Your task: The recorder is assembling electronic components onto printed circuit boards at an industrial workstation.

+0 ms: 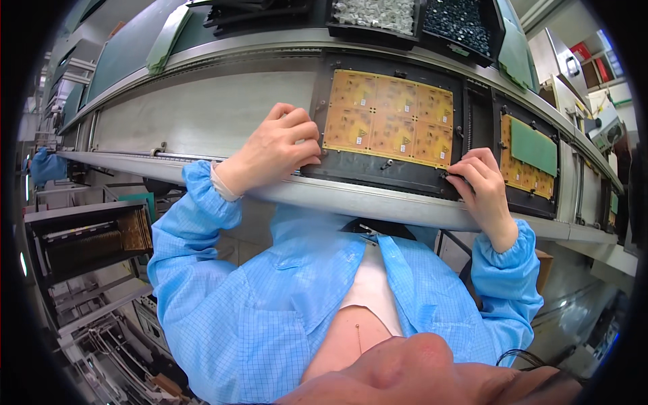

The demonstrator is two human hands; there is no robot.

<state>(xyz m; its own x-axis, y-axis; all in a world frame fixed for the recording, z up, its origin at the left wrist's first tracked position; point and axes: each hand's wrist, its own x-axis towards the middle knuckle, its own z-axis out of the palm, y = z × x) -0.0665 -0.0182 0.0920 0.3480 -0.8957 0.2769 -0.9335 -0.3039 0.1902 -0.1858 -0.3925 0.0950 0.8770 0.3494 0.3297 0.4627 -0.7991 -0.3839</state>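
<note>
A yellow circuit board panel (388,116), split into several sections, lies in a black carrier frame (347,163) in front of me. My left hand (278,143) is at the frame's left edge, with its fingers curled and their tips by the panel's lower left corner. Whatever those fingertips grip is hidden. At the lower right corner, my right hand (482,183) pinches at a small dark clip (444,175), thumb and forefinger together beside the panel. More small clips and knobs sit around the frame, among them a metal one (386,164) below the panel.
On the right, a second carrier (496,177) holds another yellow board, partly covered by a green sheet (533,148). Black bins of clear parts (374,15) and dark parts (459,27) stand beyond the line. A metal rail (378,202) runs along its near edge. A rack (88,236) stands lower left.
</note>
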